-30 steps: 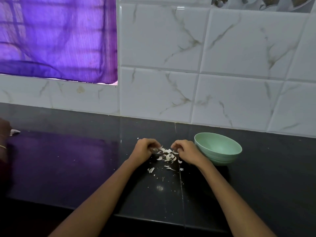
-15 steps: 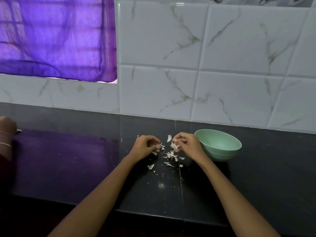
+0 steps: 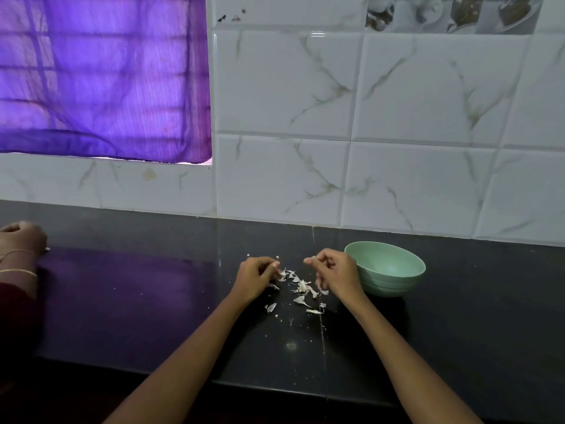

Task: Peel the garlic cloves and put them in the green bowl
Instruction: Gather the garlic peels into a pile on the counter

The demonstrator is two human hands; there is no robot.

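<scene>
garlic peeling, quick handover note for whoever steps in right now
Left hand: fingers curled, whether it holds a clove cannot be told.
Right hand: fingers curled beside the green bowl, its contents equally unclear.
Garlic skins lie scattered on the black counter between the hands.
Done: some peeling, judging by the skins.
Left: check both hands for cloves, finish peeling, drop them in the bowl, whose visible inside shows no cloves.

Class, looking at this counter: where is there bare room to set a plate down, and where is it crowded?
Bare: between the left hand and another person's hand; also right of the green bowl. Crowded: garlic skins between both hands.
</scene>
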